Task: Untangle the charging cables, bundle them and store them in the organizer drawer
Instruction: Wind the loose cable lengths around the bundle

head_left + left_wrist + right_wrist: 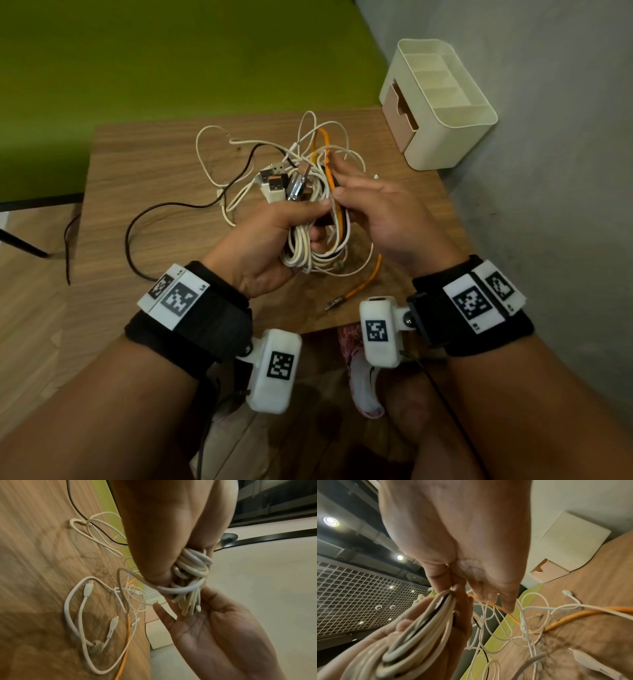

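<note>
Landmark: organizer (pixel 445 137) stood at the bench's (pixel 154 164) far right corner, drawer (pixel 399 109) part open.
Black cable (pixel 164 207): lay left of organizer, trailing off bench edge; thin, limp, likely to snag.
Left hand (pixel 267 246): curled round coiled white bundle (pixel 308 246), above the bench, nearer than organizer.
Bundle: light, springy; judged best held across its middle.
Right hand (pixel 373 212): pinched orange cable (pixel 334 192) beside bundle; smooth jacket may slip.
</note>
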Demonstrator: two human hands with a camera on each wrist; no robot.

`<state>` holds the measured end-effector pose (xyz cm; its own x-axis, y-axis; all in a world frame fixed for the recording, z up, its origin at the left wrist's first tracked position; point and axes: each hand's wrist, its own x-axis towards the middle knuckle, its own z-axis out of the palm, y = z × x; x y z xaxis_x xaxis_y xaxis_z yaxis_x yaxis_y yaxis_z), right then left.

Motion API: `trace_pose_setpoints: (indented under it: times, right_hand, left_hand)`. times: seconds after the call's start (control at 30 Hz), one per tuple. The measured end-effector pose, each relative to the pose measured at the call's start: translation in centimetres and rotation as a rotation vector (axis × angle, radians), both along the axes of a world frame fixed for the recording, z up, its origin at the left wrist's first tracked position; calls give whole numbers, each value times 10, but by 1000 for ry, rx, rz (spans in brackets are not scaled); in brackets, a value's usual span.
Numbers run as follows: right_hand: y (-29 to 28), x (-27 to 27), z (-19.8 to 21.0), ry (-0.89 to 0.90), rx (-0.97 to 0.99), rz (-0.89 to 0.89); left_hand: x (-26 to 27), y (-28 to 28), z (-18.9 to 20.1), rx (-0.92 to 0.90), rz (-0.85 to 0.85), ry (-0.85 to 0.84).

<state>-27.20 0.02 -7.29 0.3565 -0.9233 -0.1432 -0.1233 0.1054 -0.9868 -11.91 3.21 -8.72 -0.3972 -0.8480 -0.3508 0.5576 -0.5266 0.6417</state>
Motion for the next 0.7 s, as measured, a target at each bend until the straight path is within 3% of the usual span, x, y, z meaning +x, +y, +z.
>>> trace_pose_setpoints:
  times: [0.3,0.47,0.7]
  right_hand:
    - [3,-8,-2,125,-136,30]
    - [8,-2,3,58,-97,-47]
    - [9,-1,4,102,-135,-87]
  left_hand:
    - [-2,4,3,-34,-107,-41]
    - [-1,2,2,-67,-85,-107]
    - [3,1,8,-112,-8,-168]
